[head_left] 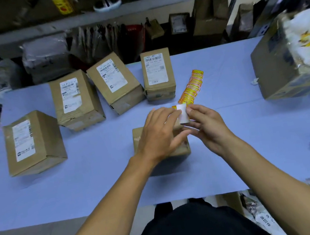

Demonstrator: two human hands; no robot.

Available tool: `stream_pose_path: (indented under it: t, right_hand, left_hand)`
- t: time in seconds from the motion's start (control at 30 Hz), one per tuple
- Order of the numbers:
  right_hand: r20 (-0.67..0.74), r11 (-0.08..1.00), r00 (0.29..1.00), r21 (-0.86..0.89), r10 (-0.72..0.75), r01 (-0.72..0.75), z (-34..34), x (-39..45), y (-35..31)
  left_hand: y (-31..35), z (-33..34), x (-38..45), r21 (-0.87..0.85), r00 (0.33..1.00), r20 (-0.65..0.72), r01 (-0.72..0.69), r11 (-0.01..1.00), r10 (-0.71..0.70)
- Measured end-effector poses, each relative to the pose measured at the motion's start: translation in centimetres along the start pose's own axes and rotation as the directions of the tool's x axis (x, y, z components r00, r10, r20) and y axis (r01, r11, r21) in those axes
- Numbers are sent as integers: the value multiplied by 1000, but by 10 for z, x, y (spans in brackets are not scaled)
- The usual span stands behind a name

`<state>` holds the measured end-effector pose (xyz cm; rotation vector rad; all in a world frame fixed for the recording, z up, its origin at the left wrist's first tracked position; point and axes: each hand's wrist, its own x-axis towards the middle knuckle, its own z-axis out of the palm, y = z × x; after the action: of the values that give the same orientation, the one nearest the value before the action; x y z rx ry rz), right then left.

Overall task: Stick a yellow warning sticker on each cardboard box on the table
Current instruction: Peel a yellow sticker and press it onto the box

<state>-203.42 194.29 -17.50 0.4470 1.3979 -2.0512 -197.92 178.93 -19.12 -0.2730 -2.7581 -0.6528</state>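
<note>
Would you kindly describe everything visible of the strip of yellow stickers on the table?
The strip of yellow stickers is a long band of yellow labels with red borders and markings on white backing paper. It lies flat on the blue table, running diagonally from beside the rightmost upright box toward the hands. Its near end is lifted, white backing facing the camera, pinched between the left hand and right hand. The print is unreadable.

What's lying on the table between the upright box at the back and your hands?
In the head view, a strip of yellow stickers runs from beside the back box toward the hands.
</note>
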Motion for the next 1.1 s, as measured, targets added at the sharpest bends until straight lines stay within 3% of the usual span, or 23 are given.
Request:
stream_pose_path:
  t: [0.23, 0.3, 0.37, 0.43, 0.47, 0.57, 0.63, 0.77, 0.93, 1.1]
  right_hand:
    - [55, 999, 997, -22, -45, 46, 24, -19, 4]
    - [40, 943, 987, -290, -158, 163, 23, -21, 3]
    - [135, 652, 915, -663, -380, 369, 17, -21, 1]
    - [316, 382, 831, -774, -458, 505, 13, -22, -4]
    - [354, 347, 822, -778, -445, 523, 12, -22, -6]
    - [337, 410, 850, -764, -404, 498, 15, -23, -6]
    - [314, 514, 878, -719, -361, 468, 18, -26, -3]
    - [339, 659, 903, -621, -262, 425, 23, -33, 2]
    - [300, 824, 936, -471, -185, 314, 30, -34, -11]
    - [341, 801, 935, -529, -100, 279, 34, -30, -24]
  left_hand:
    - [20, -2, 2, -149, 958, -221, 150, 977, -181]
    - [15, -6, 1, -261, 936, -202, 232, 937, -288]
    - [8, -13, -1, -456, 889, -30, 394, 798, -456]
    - [0, -21, -3, -624, 832, 190, 512, 591, -521]
    - [-4, -25, -4, -670, 819, 245, 530, 520, -519]
    - [-7, -32, -10, -777, 793, 360, 546, 312, -491]
    - [-7, -35, -14, -818, 778, 407, 544, 187, -479]
    - [-4, -41, -16, -840, 752, 453, 540, 52, -479]
    - [-5, -52, -16, -838, 763, 492, 545, 9, -420]
    - [-12, -62, -13, -770, 765, 555, 621, 146, -327]
